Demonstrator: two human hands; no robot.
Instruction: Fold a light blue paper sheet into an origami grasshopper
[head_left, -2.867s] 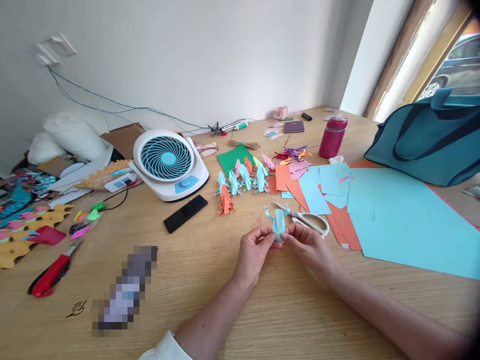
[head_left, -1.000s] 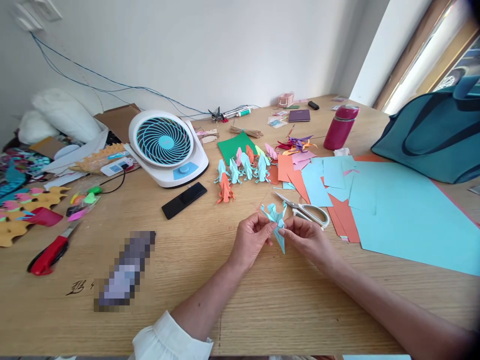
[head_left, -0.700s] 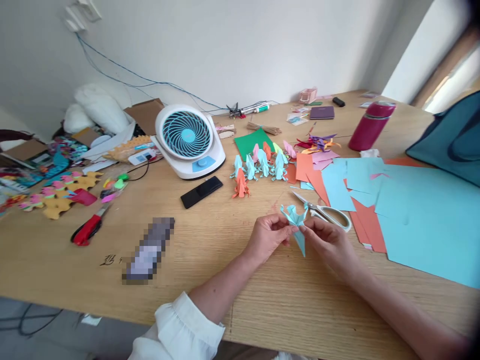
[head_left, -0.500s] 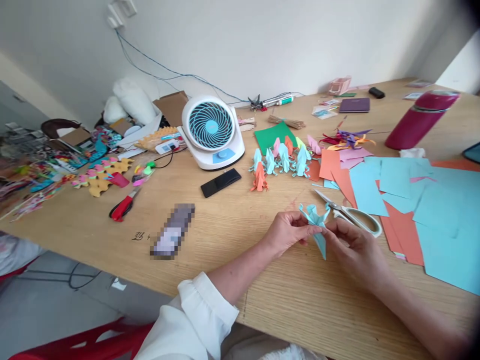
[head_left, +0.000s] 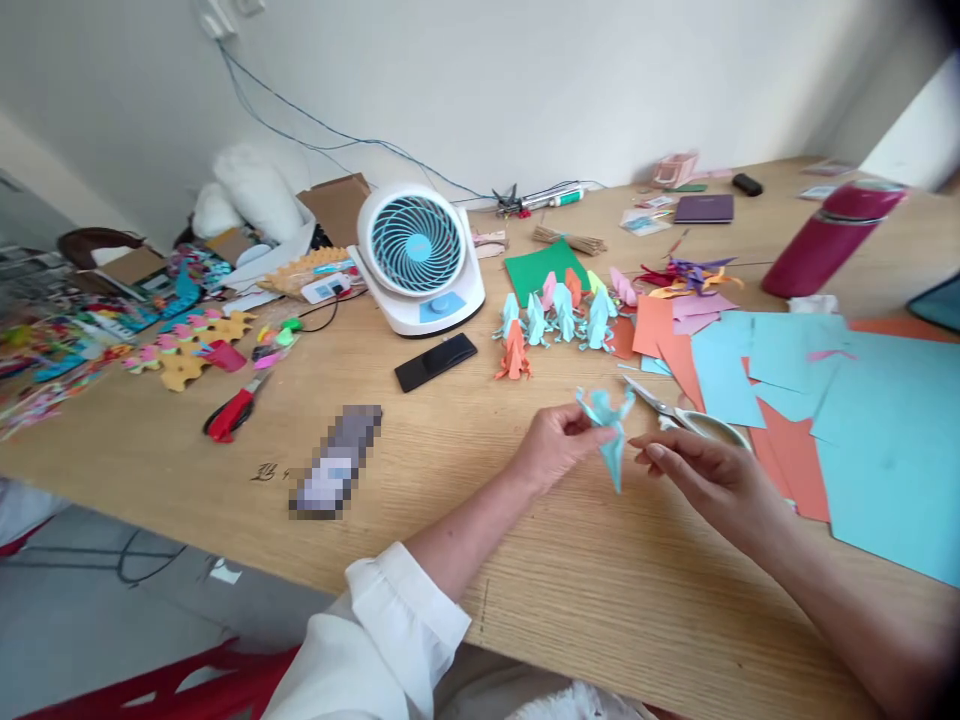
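Note:
My left hand (head_left: 559, 447) pinches a light blue origami frog (head_left: 609, 432) between thumb and fingers, a little above the table. Its thin folded limbs stick up at the top and a pointed end hangs down. Just to the right, my right hand (head_left: 701, 470) is apart from the paper, its fingers loosely bent and holding nothing that I can see. Behind that hand lie white-handled scissors (head_left: 709, 425), partly covered by it. Several finished origami frogs (head_left: 564, 312) in blue, orange, pink and yellow-green stand farther back, with an orange one (head_left: 514, 350) in front.
Blue paper sheets (head_left: 892, 460) and orange paper (head_left: 802, 460) spread over the right side, near a magenta bottle (head_left: 829, 240). A white fan (head_left: 420, 255), a black phone-like slab (head_left: 436, 362), a blurred-out phone (head_left: 337, 462) and red-handled scissors (head_left: 231, 414) lie to the left.
My right hand has let go of the origami frog and drawn off to the right. My left hand keeps hold of it, now slightly farther left and turned.

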